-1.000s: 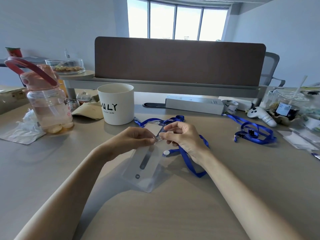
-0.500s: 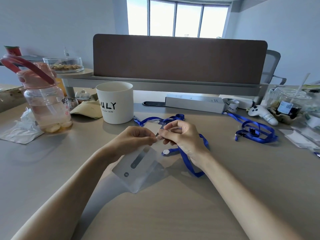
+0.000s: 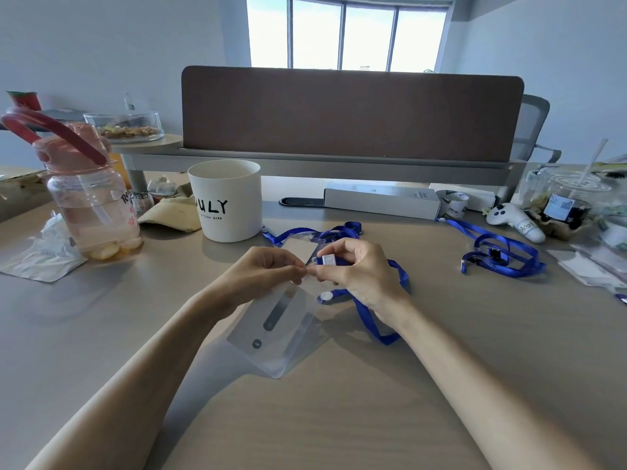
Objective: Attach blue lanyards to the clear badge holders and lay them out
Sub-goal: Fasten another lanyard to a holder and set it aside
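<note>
We judge the badge holder point(image 3: 274, 329) light and floppy; left hand point(image 3: 261, 274) pinches its top edge, right hand point(image 3: 359, 271) the lanyard clip point(image 3: 328, 259).

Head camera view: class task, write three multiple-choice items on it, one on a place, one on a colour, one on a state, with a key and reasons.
1. Where is the white round cup with black letters, relative to the clear water bottle with a pink lid? A left of it; B right of it; C on it.
2. What colour is the flat divider panel behind the desk? A green; B brown; C white.
3. What is the right hand doing? A lying flat; B lifting the cup; C pinching a small white plastic clip.
Key: 1 B, the cup stands to the bottle's right. 2 B, the panel is brown. 3 C, its fingers curl round the clip while the left hand pinches the clear plastic badge holder.
</note>
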The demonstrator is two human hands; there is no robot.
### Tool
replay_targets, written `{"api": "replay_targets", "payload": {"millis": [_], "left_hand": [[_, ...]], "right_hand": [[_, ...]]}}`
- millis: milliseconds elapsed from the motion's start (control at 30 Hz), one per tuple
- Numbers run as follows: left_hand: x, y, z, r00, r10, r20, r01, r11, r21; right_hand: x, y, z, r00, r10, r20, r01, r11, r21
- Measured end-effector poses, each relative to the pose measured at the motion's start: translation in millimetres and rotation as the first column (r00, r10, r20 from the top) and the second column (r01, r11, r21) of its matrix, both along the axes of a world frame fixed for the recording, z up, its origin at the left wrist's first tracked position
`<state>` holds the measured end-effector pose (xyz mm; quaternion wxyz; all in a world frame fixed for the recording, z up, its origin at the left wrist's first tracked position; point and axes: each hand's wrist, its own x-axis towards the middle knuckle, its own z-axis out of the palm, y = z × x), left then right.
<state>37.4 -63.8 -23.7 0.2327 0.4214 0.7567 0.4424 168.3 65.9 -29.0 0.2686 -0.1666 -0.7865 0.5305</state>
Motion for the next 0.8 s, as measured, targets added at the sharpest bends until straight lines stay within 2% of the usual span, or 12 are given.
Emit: {"api": "replay_targets", "payload": {"millis": [333,467,567,667,800], "left_hand": [[2.7,0.5,-3.2,0.999,0.010,-0.038,-0.006,0.995,0.095],[2.9,1.4,-7.5,0.998,0.021,-0.056,-0.017,0.997,0.070],[3.0,4.0,-7.4,0.998,0.057,-0.013,-0.056,0.996,0.069],[4.0,2.3,-5.2,0.997,0.051,0.056,-0.054,0.997,0.051],[2.4,-3.6,0.7,0.994,0.023,0.111,-0.024,1.000,0.014]], "right_hand": [[-4.0,-1.0,-3.7,0.998,-0.067,0.000,0.067,0.997,0.038],[-6.7,-4.2,-7.4,0.997,-0.080,0.019,0.078,0.995,0.063],[-10.6,0.3,-9.2,0.990,-0.144,0.016,0.142,0.987,0.078],[-10.4,4.0,-12.5,0.983,-0.176,-0.044,0.175,0.984,-0.034],[-3.7,5.3,-8.8,0.987,-0.114,-0.109,0.083,0.963,-0.255]]}}
